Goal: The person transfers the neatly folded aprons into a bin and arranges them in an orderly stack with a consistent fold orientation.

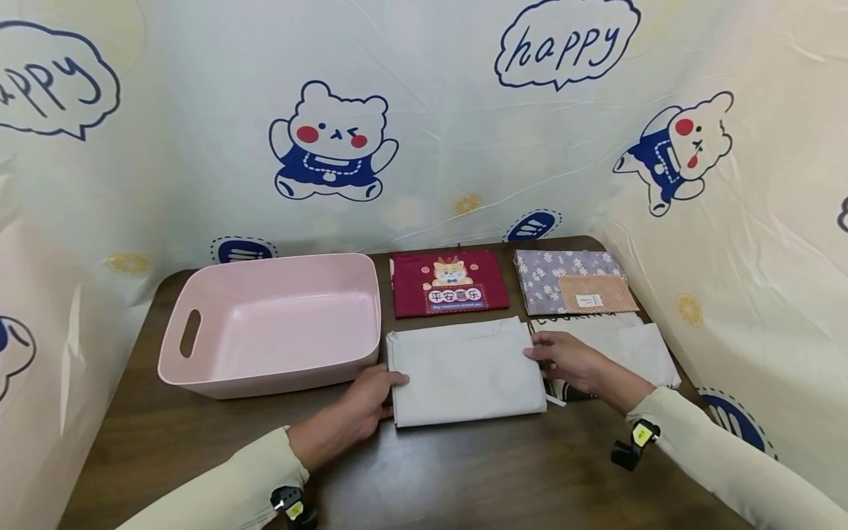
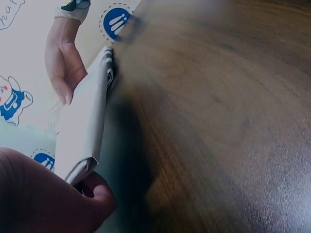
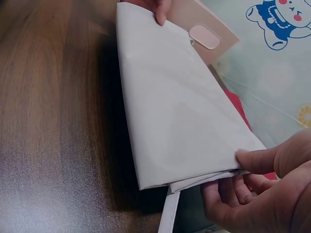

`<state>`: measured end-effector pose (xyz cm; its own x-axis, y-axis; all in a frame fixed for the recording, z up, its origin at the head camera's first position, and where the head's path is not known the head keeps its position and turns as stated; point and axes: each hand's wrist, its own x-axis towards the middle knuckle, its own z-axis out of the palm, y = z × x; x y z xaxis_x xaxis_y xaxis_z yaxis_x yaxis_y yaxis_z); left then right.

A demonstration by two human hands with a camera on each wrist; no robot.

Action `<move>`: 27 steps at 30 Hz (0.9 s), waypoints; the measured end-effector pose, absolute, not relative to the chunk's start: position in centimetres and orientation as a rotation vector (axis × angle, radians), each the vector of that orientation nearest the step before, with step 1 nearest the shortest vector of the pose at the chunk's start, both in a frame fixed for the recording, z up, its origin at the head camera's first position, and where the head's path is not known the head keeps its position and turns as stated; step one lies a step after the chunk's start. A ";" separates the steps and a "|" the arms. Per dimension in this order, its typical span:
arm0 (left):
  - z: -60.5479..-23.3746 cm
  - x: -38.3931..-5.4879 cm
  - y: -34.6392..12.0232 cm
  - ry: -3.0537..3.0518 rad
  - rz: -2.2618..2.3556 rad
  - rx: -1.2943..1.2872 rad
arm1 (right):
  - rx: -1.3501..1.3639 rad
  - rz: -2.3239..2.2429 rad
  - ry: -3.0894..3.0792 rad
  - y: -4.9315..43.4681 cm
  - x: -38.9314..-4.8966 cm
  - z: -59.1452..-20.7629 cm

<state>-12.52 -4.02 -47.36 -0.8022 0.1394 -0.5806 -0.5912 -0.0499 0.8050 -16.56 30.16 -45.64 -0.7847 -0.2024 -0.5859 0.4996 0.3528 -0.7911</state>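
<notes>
A folded white cloth (image 1: 467,375) with a narrow strap (image 3: 168,213) hanging from it is held between both hands. At its left edge my left hand (image 1: 367,397) grips it with the thumb on top. My right hand (image 1: 570,361) pinches the right edge, thumb above and fingers underneath, as the right wrist view shows. A dark shadow lies under the cloth in the left wrist view, and it looks raised off the table. Partly behind the right hand lies another folded white cloth (image 1: 626,346) with black lettering.
A pink plastic basin (image 1: 265,383) with a handle slot stands on the left of the brown wooden table (image 1: 464,478). Behind the white cloth lie a folded red cloth (image 1: 411,287) with a cartoon animal and a purple floral cloth (image 1: 539,272) with an orange patch. Printed sheeting (image 1: 450,125) surrounds the table.
</notes>
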 end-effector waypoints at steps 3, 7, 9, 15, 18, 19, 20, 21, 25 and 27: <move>-47.1 -12.8 -4.2 1.698 1.905 -0.458 | 0.253 -1.480 2.002 30.4 -16.6 -45.5; -46.7 -13.1 -4.4 1.673 1.890 -0.438 | 0.239 -1.501 1.996 30.6 -16.8 -45.4; -46.5 -13.2 -4.4 1.675 1.886 -0.432 | 0.223 -1.511 1.996 30.7 -16.9 -45.4; -46.0 -12.9 -4.0 1.672 1.875 -0.431 | 0.205 -1.509 2.011 31.3 -17.0 -45.0; -45.8 -12.7 -3.8 1.670 1.854 -0.430 | 0.213 -1.492 2.035 31.6 -16.8 -44.8; -45.7 -12.7 -3.8 1.670 1.850 -0.426 | 0.224 -1.493 2.039 31.6 -16.8 -44.6; -45.6 -12.6 -3.8 1.672 1.848 -0.424 | 0.230 -1.493 2.042 31.7 -16.7 -44.5; -45.6 -12.6 -3.8 1.674 1.846 -0.420 | 0.243 -1.499 2.042 31.7 -16.7 -44.5; -45.3 -12.3 -3.7 1.691 1.857 -0.416 | 0.257 -1.516 2.035 31.7 -16.6 -44.1; -45.2 -12.2 -3.6 1.691 1.858 -0.411 | 0.262 -1.517 2.039 31.7 -16.5 -43.9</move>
<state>-12.19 -3.62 -45.19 -0.7801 0.2135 -0.5881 -0.6055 -0.0210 0.7956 -16.52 31.70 -43.94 -0.8134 -0.1791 -0.5534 0.4787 0.3344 -0.8118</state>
